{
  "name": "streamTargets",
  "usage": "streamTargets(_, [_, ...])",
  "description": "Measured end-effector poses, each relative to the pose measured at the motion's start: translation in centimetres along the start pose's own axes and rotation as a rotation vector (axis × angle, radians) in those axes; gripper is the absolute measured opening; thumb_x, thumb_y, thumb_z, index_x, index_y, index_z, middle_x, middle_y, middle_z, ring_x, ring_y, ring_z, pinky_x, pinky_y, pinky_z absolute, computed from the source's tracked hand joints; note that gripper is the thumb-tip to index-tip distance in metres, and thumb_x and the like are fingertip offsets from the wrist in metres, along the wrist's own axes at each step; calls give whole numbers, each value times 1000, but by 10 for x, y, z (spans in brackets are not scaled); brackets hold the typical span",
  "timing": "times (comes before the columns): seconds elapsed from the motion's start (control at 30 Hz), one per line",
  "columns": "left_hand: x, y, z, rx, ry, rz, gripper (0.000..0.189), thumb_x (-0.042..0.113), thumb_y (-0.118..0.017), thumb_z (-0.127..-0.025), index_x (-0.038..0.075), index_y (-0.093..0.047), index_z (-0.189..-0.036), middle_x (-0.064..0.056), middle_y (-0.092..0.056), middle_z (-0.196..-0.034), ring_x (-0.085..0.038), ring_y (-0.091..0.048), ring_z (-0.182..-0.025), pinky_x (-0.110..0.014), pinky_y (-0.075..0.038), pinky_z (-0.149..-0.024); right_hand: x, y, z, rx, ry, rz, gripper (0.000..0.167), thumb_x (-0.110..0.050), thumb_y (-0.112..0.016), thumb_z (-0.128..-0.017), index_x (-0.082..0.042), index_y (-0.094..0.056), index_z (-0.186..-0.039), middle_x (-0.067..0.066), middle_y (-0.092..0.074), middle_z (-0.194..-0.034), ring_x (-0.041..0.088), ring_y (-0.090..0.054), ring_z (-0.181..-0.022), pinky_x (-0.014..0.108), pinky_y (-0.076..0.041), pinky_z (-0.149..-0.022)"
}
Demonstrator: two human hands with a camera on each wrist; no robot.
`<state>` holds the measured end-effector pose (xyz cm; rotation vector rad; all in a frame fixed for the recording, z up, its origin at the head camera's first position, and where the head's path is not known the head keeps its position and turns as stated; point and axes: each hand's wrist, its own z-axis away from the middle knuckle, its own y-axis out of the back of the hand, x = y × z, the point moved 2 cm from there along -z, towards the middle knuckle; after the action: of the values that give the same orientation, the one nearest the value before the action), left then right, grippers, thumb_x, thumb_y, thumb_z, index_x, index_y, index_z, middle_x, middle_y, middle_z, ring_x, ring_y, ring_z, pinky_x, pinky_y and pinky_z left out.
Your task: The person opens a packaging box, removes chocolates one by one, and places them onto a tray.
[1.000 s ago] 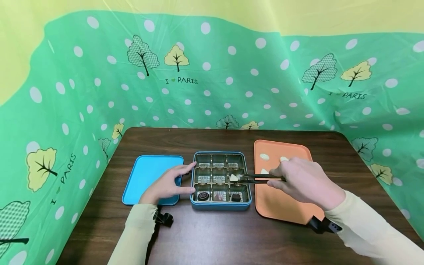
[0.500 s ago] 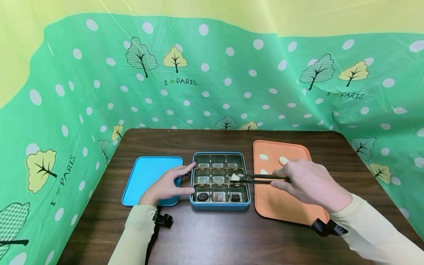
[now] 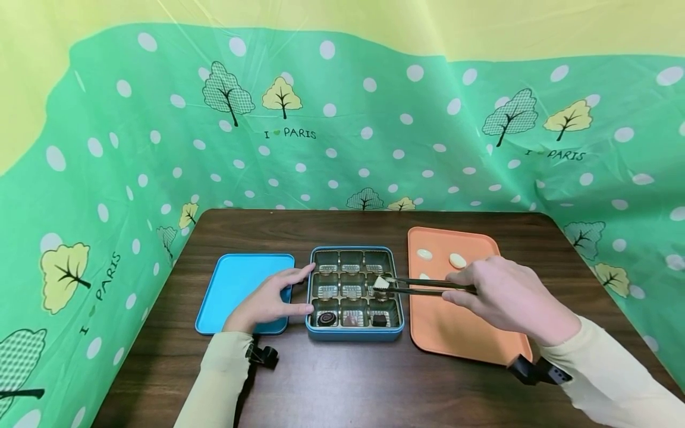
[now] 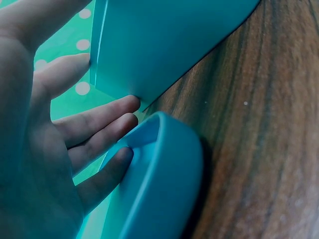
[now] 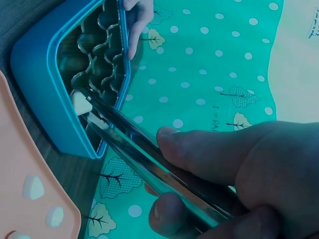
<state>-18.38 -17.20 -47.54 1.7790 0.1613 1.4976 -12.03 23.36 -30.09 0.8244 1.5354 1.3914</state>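
My right hand [image 3: 500,294] grips black tongs [image 3: 428,286] between thumb and fingers. The serrated tips are at a white chocolate [image 5: 81,103], over the middle compartment of the right column in a blue box [image 3: 354,334]. My left hand [image 3: 267,300] touches the box's left side, thumb at the near end and a finger farther back. In the left wrist view its fingers are extended, some beside the blue lid's rim. The front row of the box's insert holds a dark swirled chocolate [image 3: 327,318], a brownish-pink one [image 3: 351,320] and a dark square one [image 3: 380,320].
A blue lid [image 3: 243,285] lies left of the box, partly under the left hand. On the right is an orange tray [image 3: 449,333] bearing white pieces, among them an oval one [image 3: 457,260]. Behind the brown table [image 3: 342,380] hangs a green dotted cloth [image 3: 299,178].
My right hand has drawn slightly to the right with the tongs. The white chocolate has shifted a little right and tilted at the tips. My left hand stays at the box.
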Motion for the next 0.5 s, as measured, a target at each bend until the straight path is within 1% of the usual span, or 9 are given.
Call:
streamTargets(0.07, [0,0,0,0,0,3,90,49,-85,-87,36,-40,-163,-14,-42,-164,-39,-37,-152,-67,-34,-117,1,1,1,5,-6,-10,25,-39,-79,-94,-22,-85,-110,-6,-79,-99,10,-66,-79,34,-45,-51])
streamTargets(0.13, [0,0,0,-1,-5,5,90,48,-85,-87,34,-40,-163,-14,-42,-164,-40,-37,-152,-67,-34,-117,1,1,3,8,-13,-17,26,-39,-79,-94,-21,-85,-111,-6,-80,-101,9,-65,-79,33,-44,-51])
streamTargets(0.2, [0,0,0,-2,-7,5,89,48,-85,-87,34,-40,-163,-14,-42,-164,-40,-36,-152,-67,-34,-117,1,2,4,7,-18,-26,26,-39,-79,-94,-22,-85,-112,-10,-79,-95,7,-60,-72,32,-42,-49])
streamTargets(0.23, [0,0,0,-2,-11,4,89,48,-85,-87,33,-40,-163,-15,-42,-164,-40,-36,-152,-67,-34,-117,2,3,5,7,-19,-24,24,-40,-79,-94,-23,-85,-111,-12,-76,-89,7,-56,-69,32,-41,-48])
streamTargets(0.37, [0,1,0,-2,-27,-2,88,49,-83,-89,31,-40,-164,-17,-42,-164,-42,-36,-152,-69,-35,-115,2,8,10,28,-13,-15,18,-40,-78,-95,-29,-84,-108,-18,-64,-75,6,-48,-63,31,-38,-47])
streamTargets(0.4, [0,1,1,-2,-29,-4,88,49,-83,-89,31,-40,-164,-17,-42,-163,-43,-36,-152,-69,-35,-115,3,9,11,35,-12,-11,18,-41,-78,-95,-30,-83,-108,-18,-61,-74,6,-47,-62,31,-37,-47])
streamTargets(0.43, [0,1,0,-3,-27,-2,88,48,-83,-89,31,-40,-164,-18,-42,-163,-43,-36,-152,-69,-35,-115,3,11,13,41,-9,-9,19,-41,-78,-95,-30,-83,-110,-17,-62,-75,5,-47,-62,31,-37,-47])
streamTargets(0.5, [0,1,0,-6,-27,-4,88,48,-83,-89,31,-40,-164,-18,-42,-164,-43,-36,-152,-70,-35,-115,4,14,15,55,-6,-12,24,-41,-78,-95,-27,-84,-114,-16,-69,-80,4,-47,-61,30,-36,-46])
